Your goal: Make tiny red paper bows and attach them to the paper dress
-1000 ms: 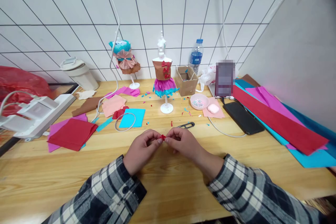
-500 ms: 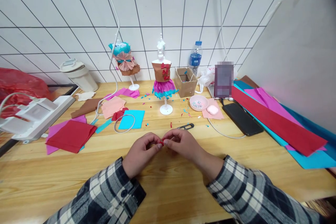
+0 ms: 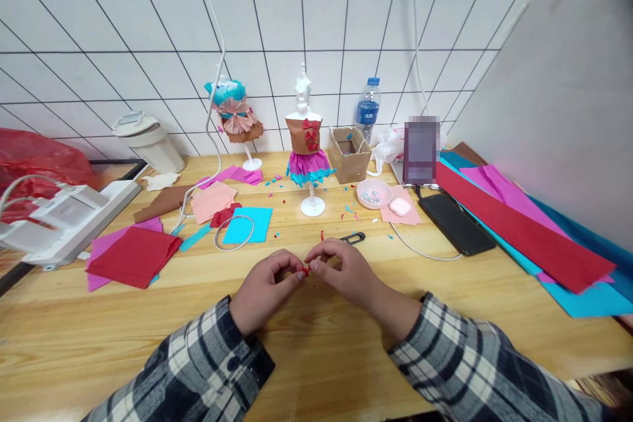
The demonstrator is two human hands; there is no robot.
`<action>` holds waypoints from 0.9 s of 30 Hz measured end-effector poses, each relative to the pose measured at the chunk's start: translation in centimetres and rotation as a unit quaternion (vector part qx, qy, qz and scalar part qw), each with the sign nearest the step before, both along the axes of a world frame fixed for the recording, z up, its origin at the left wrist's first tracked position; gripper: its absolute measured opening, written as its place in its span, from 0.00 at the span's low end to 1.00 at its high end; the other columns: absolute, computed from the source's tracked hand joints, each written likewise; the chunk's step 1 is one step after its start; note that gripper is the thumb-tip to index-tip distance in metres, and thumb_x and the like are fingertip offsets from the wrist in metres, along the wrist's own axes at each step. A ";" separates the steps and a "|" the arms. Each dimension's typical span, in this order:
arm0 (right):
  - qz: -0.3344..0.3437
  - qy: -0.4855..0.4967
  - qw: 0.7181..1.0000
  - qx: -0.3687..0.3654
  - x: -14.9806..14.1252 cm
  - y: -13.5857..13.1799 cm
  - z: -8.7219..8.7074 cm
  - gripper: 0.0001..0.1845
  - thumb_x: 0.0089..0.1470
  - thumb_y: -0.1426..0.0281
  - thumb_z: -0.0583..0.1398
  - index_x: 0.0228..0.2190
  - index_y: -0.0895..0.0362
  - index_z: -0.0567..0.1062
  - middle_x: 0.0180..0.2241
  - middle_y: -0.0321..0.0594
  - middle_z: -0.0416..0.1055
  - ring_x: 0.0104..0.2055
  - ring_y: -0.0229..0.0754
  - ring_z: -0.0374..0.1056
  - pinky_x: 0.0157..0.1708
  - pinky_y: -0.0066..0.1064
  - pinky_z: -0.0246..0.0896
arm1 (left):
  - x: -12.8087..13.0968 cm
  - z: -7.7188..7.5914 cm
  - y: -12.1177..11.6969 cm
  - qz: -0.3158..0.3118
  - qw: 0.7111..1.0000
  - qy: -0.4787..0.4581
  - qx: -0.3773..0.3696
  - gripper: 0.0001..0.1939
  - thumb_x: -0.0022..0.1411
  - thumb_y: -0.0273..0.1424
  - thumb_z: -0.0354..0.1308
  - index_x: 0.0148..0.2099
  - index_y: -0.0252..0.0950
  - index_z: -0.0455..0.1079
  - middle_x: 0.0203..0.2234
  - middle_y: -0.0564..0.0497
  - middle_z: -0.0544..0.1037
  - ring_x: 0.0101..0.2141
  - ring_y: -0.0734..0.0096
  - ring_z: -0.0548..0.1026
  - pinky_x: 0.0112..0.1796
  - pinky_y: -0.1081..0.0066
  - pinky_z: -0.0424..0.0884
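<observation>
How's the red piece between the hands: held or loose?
Held: the left hand pinches the red piece. Whether the right hand grips it, I cannot tell.

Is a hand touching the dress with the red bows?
No, the left hand and the right hand are both at a small red piece, in front of the dress and apart from it.

Left hand [image 3: 264,285] pinching — right hand [image 3: 350,275] curled close, perhaps touching.

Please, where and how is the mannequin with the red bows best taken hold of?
Probably by its bare white pole, just above the round base, coming from the front left: the pole is slim and upright, the skirt and bows above look easy to crush, and the cardboard box stands close on the right.
</observation>
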State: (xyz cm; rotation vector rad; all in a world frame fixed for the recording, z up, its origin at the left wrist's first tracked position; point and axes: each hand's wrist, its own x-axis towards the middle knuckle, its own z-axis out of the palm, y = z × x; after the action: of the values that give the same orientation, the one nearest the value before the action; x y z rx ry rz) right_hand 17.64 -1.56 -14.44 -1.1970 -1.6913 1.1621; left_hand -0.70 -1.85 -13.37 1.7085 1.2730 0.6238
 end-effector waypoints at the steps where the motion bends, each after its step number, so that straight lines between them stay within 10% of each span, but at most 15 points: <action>1: 0.005 -0.028 0.999 0.021 0.0 0.0 0.0 0.06 0.49 0.69 0.62 0.32 0.56 0.77 0.33 0.38 0.72 0.34 0.38 0.67 0.36 0.30 0.61 | 0.0 0.0 0.0 -0.001 1.000 0.010 0.009 0.12 0.56 0.39 0.54 0.30 0.35 0.68 0.27 0.50 0.71 0.29 0.69 0.67 0.32 0.70 0.65; 27: 0.037 0.097 0.973 -0.204 0.6 1.0 -0.6 0.09 0.45 0.65 0.63 0.25 0.58 0.72 0.22 0.34 0.70 0.20 0.31 0.59 0.19 0.22 0.52 | 0.0 -0.2 0.1 0.009 1.000 -0.008 0.015 0.13 0.59 0.40 0.56 0.37 0.35 0.71 0.30 0.49 0.75 0.32 0.67 0.71 0.34 0.70 0.67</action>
State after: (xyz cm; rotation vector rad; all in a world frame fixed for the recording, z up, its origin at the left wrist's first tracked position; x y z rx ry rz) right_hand 18.19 -0.58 -15.03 -1.2183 -1.3985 1.6734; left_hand -0.73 -1.71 -13.57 1.7144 1.2750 0.6679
